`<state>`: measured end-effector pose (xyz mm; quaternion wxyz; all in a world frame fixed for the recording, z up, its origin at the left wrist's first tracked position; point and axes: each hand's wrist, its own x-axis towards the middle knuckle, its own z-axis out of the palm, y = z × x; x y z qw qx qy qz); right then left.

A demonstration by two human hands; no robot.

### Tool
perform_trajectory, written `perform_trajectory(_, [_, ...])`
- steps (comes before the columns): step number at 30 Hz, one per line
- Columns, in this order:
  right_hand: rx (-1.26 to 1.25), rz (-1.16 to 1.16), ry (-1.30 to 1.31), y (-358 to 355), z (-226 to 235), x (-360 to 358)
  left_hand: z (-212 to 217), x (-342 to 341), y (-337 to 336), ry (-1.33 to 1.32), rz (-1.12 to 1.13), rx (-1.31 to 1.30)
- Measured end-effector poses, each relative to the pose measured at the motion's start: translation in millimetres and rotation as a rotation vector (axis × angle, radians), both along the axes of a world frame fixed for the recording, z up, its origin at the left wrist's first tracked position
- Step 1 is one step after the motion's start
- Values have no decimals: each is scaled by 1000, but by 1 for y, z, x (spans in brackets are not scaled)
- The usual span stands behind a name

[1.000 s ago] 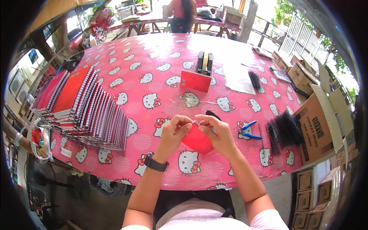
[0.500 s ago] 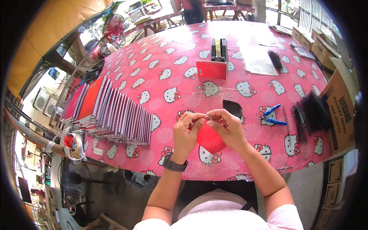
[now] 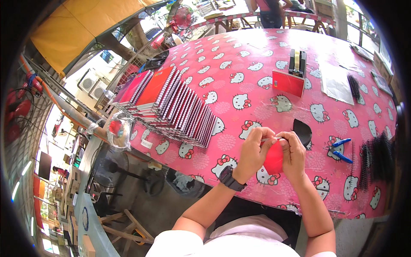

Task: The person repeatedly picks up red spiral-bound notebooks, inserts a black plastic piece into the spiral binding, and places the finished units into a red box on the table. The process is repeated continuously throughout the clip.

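Observation:
My left hand (image 3: 253, 155), with a black watch on its wrist, and my right hand (image 3: 293, 159) meet over the near part of the table. Both are closed, fingertips pinched together at the top edge of a red notebook (image 3: 272, 162). The fingers hide most of that edge. A black curved flap (image 3: 302, 132) shows just beyond my right hand; whether it belongs to the notebook I cannot tell. To the right lie blue-handled pliers (image 3: 341, 150).
A long stack of spiral notebooks (image 3: 184, 111) stands at the left of the pink patterned table (image 3: 227, 107). Beyond my hands, a red notebook (image 3: 288, 83) leans against a tape dispenser (image 3: 297, 63). Black spiral wires (image 3: 376, 158) lie far right. Another person (image 3: 270, 13) stands behind.
The view has swung left, so the table and its things sit further right in the picture. My hands keep pinching the notebook's top edge, with small finger shifts.

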<state>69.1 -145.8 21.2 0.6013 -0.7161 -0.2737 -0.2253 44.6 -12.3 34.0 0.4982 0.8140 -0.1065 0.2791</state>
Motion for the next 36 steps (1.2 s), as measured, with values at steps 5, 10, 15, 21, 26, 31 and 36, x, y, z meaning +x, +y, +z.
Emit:
perform_trajectory(5, [19,-18,-13,0,-4,3,1,7,-1,-88,30,217])
perform_trajectory(10, [-44,17,32,-4,5,-2,0,1,3,-137,17,260])
perform_trajectory(15, [-33,20,-3,-3,-3,2,-7,0,2,-167,-4,302])
perform_trajectory(21, [5,2,4,-10,-1,12,30,-7,26,-173,-86,325])
perform_trajectory(26, [96,-223,47,-37,-3,39,154,-34,116,-460,469,-165])
perform_trajectory(31, [-42,-186,63,-31,-12,40,154,-28,218,-186,955,296])
perform_trajectory(36, [-156,-149,-10,-21,-15,37,130,-26,233,-475,1137,691])
